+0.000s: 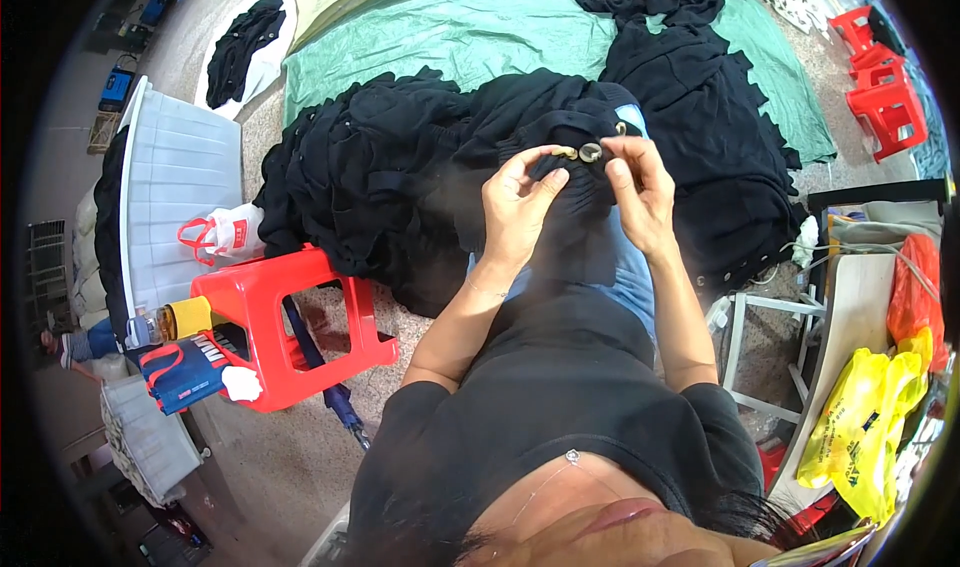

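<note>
Both hands are raised over my lap at a black ribbed knit garment point(582, 195). My left hand point(516, 205) pinches its edge between thumb and index finger, with a small yellowish piece point(566, 153) at the fingertip. A small round silvery piece point(590, 153) sits between the two hands. My right hand point(643, 189) is closed at the same garment, its index finger and thumb beside the silvery piece. Whether these small pieces are buttons cannot be made out. A heap of black knit garments point(360, 157) lies just beyond, its near part reaching my knees.
Green sheeting point(430, 27) lies under the heap, with more black garments point(680, 107) at right. At left stand a red plastic stool point(270, 297), a blue bag point(187, 375) and a pale grey bin point(185, 197). A yellow plastic bag point(860, 427) lies on the bench at right.
</note>
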`<state>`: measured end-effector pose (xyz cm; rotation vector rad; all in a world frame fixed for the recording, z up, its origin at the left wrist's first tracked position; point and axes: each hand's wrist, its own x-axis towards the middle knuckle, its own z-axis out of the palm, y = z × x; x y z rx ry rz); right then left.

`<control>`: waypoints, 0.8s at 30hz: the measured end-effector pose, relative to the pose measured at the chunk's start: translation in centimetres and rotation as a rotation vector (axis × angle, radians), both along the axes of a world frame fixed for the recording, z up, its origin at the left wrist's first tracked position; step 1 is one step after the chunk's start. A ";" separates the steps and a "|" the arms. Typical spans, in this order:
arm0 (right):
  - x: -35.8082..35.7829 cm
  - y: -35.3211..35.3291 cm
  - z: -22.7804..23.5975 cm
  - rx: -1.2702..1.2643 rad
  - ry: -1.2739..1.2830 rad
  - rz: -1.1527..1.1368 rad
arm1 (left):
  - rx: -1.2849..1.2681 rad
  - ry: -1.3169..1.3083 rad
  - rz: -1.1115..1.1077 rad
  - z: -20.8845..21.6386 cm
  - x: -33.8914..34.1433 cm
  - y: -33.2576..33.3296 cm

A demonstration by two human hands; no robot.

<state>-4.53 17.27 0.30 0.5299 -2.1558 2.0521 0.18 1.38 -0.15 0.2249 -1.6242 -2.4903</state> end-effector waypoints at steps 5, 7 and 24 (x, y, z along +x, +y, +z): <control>0.8 0.0 2.1 0.347 0.281 -0.051 | -0.163 0.071 0.063 0.3 0.1 0.3; 0.8 0.0 2.0 0.391 0.338 -0.081 | -0.174 0.074 0.064 0.6 0.3 0.6; 0.5 -0.1 1.6 0.391 0.418 -0.077 | -0.179 0.095 0.062 0.4 0.2 0.7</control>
